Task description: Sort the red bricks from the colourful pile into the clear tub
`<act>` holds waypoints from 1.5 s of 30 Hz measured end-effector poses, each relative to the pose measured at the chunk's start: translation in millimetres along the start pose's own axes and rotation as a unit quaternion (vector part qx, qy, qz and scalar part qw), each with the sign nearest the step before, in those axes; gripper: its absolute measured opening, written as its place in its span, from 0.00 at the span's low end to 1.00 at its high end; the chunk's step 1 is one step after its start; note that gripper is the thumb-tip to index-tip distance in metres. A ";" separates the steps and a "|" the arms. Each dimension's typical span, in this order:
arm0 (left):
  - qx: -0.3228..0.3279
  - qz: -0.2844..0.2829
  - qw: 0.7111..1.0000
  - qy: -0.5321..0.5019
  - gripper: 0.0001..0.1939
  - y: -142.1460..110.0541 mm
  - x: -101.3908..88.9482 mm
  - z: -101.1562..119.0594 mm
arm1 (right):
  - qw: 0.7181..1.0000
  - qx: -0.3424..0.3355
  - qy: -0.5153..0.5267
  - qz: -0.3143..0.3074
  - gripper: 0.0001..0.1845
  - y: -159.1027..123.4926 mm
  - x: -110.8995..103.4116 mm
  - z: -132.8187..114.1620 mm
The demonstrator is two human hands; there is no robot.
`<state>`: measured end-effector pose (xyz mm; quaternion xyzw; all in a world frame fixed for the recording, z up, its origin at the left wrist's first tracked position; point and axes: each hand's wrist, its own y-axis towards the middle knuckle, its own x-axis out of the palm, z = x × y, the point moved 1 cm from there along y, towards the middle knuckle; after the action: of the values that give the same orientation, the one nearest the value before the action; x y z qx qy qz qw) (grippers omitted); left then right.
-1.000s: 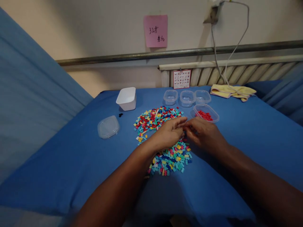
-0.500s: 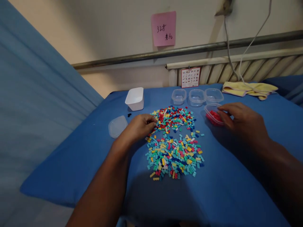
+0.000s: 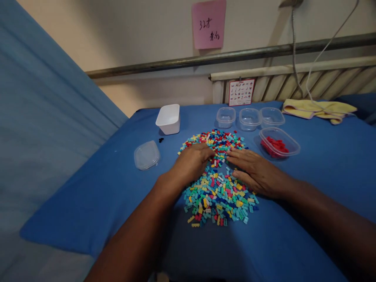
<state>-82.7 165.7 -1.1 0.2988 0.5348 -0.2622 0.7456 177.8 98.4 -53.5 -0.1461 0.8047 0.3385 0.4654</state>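
Left hand (image 3: pixel 192 161) curled over the bricks (image 3: pixel 219 197) — can't tell if it pinches any. Bricks lie loose mid-cloth, a far patch and a near one. Right hand (image 3: pixel 257 171) open, palm down at their right edge.

Risks: a low left-arm sweep could scatter bricks toward the lid (image 3: pixel 146 156); dragging either hand could merge the patches; lifting the right carelessly could knock the red-filled tub (image 3: pixel 294 147) beyond it and spill it.

Surface: blue cloth (image 3: pixel 100 199), shadowed at the near side. Room: curtain (image 3: pixel 49 129) left, pink note (image 3: pixel 208 25) above the rail (image 3: pixel 164 69), card (image 3: pixel 241 93) by the radiator (image 3: pixel 267 86), cable (image 3: pixel 296 64) running down — reaches the yellow towel (image 3: pixel 313 109).
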 end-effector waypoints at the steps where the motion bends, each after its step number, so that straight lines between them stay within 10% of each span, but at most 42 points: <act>1: -0.018 0.015 1.000 0.003 0.13 -1.5 -3.3 -1.7 | 1.000 -0.002 -0.001 -0.002 0.26 -0.8 -0.8 0.1; 25: 0.043 -0.060 0.993 0.094 0.06 -1.8 -8.1 16.5 | 0.997 -0.017 0.049 -0.063 0.33 8.9 -5.8 -21.0; 45: 0.001 -0.101 0.991 0.092 0.09 -5.1 -14.7 21.8 | 0.999 0.018 0.038 -0.032 0.17 23.7 0.2 -26.0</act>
<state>-76.6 147.4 17.5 0.2667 0.6282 -0.3083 0.6627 147.7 98.0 -35.1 -0.1762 0.8225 0.3026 0.4481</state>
